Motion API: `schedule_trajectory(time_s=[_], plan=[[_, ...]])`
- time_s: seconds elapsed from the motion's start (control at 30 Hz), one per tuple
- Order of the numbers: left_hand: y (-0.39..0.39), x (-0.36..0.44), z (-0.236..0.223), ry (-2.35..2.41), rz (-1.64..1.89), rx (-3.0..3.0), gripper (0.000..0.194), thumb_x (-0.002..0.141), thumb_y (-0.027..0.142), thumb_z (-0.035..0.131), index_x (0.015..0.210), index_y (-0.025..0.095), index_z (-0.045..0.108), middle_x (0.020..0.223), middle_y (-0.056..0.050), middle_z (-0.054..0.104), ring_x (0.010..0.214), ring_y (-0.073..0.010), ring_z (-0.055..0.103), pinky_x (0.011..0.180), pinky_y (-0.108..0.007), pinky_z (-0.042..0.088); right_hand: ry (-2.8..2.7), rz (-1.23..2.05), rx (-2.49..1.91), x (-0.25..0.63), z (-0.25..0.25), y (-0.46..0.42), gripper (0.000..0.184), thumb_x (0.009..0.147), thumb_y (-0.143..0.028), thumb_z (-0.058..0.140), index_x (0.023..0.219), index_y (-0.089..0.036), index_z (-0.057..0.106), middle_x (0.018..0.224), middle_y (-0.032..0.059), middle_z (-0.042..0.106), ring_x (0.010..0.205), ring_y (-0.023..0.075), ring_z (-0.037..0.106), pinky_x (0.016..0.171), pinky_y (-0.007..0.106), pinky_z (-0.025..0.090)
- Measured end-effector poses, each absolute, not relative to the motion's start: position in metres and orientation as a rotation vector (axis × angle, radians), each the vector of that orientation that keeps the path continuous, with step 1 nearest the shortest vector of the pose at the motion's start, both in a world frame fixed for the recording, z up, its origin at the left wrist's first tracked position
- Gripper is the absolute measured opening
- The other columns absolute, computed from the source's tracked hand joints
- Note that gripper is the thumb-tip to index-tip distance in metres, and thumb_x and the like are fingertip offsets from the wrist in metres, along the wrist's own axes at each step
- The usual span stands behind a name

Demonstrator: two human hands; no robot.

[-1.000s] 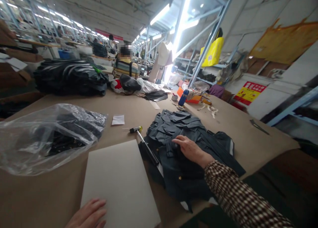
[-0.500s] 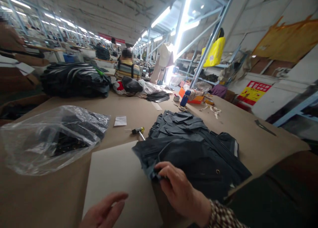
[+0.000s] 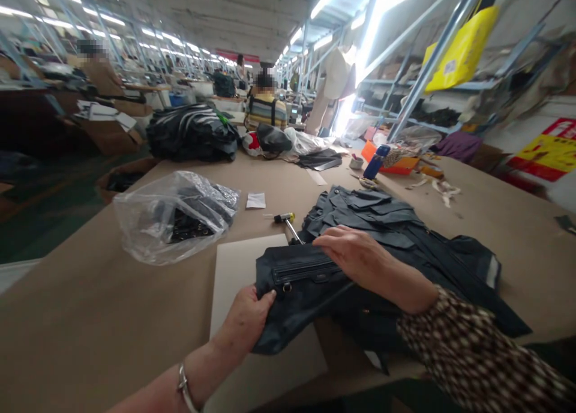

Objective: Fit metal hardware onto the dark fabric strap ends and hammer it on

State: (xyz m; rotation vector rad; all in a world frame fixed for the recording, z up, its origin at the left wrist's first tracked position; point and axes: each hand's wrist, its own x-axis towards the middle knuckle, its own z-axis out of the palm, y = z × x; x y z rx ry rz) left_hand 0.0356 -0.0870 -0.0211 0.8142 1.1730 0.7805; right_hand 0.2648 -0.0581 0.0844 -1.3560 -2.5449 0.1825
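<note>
A dark bag panel (image 3: 306, 299) with a zip, a small label and a metal ring is held up over a pale board (image 3: 229, 269). My left hand (image 3: 252, 314) grips its left edge, the thumb lying on the front. At the top edge, my right hand (image 3: 355, 257) is closed on the panel, its fingertips partly hidden. More dark bag pieces (image 3: 373, 212) lie stacked behind and to the right. Just beyond the board rests a hammer (image 3: 290, 224) with a yellow-and-black head, its handle end hidden behind the panel.
A clear plastic bag (image 3: 144, 227) with dark pieces lies left, near a white paper square (image 3: 255, 200). Farther back are a dark bundle (image 3: 193, 131), a blue bottle (image 3: 377, 162) and an orange box (image 3: 400, 164). A person (image 3: 265, 104) sits beyond the table.
My left hand was open over the board and now grips the panel's left edge. My right hand has moved up and the panel is lifted, its zip showing. The view has swung left.
</note>
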Motion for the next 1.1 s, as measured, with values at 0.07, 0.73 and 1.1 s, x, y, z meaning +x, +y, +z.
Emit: schedule_trajectory(time_s=[0.07,0.73,1.1], plan=[[-0.084,0.035,-0.022,1.211,0.799,0.932,0.008,0.071,0.021,0.063,0.074,0.015,0.068,0.061,-0.002,0.07,0.06,-0.0209,0.065,0.058,-0.029,0.053,-2.664,0.24,-1.37,0.268,0.078,-0.039,0.02,0.089,-0.018,0.049,0.092,-0.022,0.068,0.088,0.0038,0.065,0.083,0.0164,0.059,0.081,0.027,0.044],[-0.052,0.056,0.004,1.213,0.47,2.577,0.016,0.085,0.02,0.052,0.097,0.016,0.062,0.099,-0.01,0.064,0.093,-0.0241,0.058,0.087,-0.04,0.045,-2.531,0.132,-1.695,0.272,0.031,-0.057,0.01,0.086,-0.012,0.049,0.082,-0.019,0.055,0.087,0.0037,0.059,0.082,0.0171,0.052,0.076,0.029,0.037],[-0.11,-0.068,0.114,1.243,0.268,2.481,0.039,0.093,0.039,0.033,0.067,0.022,0.056,0.063,0.002,0.062,0.058,-0.0132,0.059,0.051,-0.023,0.04,-2.52,0.672,-1.244,0.18,0.13,-0.107,0.007,0.093,-0.021,0.045,0.089,-0.023,0.051,0.076,-0.0042,0.058,0.068,0.0097,0.053,0.06,0.019,0.036]])
